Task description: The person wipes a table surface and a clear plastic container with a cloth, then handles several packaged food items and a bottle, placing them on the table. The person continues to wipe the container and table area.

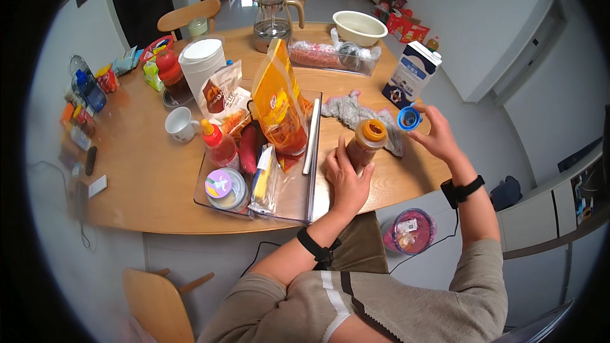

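My left hand (349, 181) is closed around an uncapped bottle (364, 145) with an orange neck and brownish contents, upright near the table's front edge. Between the thumb and fingers of my right hand (436, 131) is a blue cap (409, 118), its hollow side showing, held to the right of the bottle and above the table. A crumpled grey cloth (350, 108) lies behind the bottle. The dark blue and white carton (412, 74) stands beyond my right hand. Left of my left hand is a clear plastic tray (310, 195) holding a yellow bag (281, 109), a red squeeze bottle (220, 145) and a lidded jar (226, 189).
On the wooden table (138, 171) are a white mug (181, 124), a white canister (205, 64) and a glass kettle (272, 21). Farther back sit a cream bowl (360, 27) and a clear bin (333, 61) of bagged items. A pink-lined waste bin (411, 231) stands on the floor.
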`<state>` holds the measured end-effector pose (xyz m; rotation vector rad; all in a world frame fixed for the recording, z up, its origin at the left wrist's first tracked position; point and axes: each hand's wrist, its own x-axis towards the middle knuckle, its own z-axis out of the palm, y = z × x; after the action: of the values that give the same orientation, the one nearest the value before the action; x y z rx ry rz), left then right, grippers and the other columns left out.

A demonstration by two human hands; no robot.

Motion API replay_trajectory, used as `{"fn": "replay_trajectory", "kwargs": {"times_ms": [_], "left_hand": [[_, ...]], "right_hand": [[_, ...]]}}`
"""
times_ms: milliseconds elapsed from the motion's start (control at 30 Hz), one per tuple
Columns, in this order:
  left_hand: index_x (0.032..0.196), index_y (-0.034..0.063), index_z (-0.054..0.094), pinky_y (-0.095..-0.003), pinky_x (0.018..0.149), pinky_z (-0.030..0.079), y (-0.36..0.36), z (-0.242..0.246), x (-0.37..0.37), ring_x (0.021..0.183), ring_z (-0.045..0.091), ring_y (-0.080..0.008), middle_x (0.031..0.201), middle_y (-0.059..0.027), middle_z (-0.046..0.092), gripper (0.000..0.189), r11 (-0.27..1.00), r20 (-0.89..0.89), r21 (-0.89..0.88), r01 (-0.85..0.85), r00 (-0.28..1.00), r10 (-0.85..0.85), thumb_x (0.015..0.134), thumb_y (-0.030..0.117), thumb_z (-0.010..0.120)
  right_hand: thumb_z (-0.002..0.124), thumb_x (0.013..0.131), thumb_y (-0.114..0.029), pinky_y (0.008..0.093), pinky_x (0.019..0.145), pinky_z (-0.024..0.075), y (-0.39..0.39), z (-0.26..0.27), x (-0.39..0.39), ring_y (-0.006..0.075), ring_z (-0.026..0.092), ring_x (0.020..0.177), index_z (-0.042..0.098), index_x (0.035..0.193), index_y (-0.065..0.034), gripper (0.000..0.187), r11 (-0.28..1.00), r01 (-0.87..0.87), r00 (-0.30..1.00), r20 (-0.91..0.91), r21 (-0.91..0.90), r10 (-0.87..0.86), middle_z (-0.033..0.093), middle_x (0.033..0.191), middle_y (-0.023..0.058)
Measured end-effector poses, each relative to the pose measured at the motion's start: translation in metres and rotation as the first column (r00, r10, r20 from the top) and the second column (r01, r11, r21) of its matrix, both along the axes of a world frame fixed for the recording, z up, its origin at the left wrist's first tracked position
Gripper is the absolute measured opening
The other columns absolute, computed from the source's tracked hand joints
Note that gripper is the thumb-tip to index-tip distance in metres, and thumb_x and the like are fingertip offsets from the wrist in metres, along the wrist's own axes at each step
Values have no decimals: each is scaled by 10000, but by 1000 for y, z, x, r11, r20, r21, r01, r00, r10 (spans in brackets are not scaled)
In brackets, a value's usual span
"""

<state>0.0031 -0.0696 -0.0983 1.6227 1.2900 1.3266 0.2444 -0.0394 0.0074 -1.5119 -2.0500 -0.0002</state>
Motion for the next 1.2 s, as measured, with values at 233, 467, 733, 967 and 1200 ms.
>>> {"fn": "replay_trajectory", "kwargs": {"times_ms": [233,467,733,967,1200], "left_hand": [[1442,45,348,-533,1086,296,0,-1,-2,1298,377,-436,1390,-229,379,791,997,2,72,34,999,-34,794,201,775],[1439,26,352,-513,1090,270,-2,3,-4,1301,435,-415,1359,-226,487,779,996,42,61,72,996,-75,799,174,770],[1447,27,362,-477,1088,265,-4,4,-6,1300,448,-360,1342,-191,513,764,993,53,92,74,995,-79,814,172,766],[1446,25,360,-485,1091,252,-6,4,-6,1297,450,-345,1339,-179,512,750,992,23,108,66,997,-69,826,176,754],[1437,31,353,-508,1073,262,-6,3,-5,1280,452,-364,1336,-176,500,753,993,13,96,62,998,-64,819,179,757]], "right_hand": [[834,668,-47,420,979,456,-35,84,-73,318,567,1117,573,1258,-90,646,950,-312,924,234,-5,304,591,1181,115],[792,675,-4,557,1144,259,-28,109,-104,268,536,1190,606,1259,-140,628,922,-372,810,449,-103,377,603,1144,71],[764,696,-26,613,1165,230,-17,125,-127,279,476,1296,703,1081,-156,411,882,-432,645,618,-189,449,654,1100,32],[788,694,-75,610,1169,236,-13,131,-138,282,494,1245,721,1030,-142,349,872,-398,578,659,-286,480,653,1063,26],[836,692,-213,588,1195,198,-5,132,-147,239,506,1226,733,1101,-143,427,948,-233,559,768,-218,314,665,1075,24]]}}
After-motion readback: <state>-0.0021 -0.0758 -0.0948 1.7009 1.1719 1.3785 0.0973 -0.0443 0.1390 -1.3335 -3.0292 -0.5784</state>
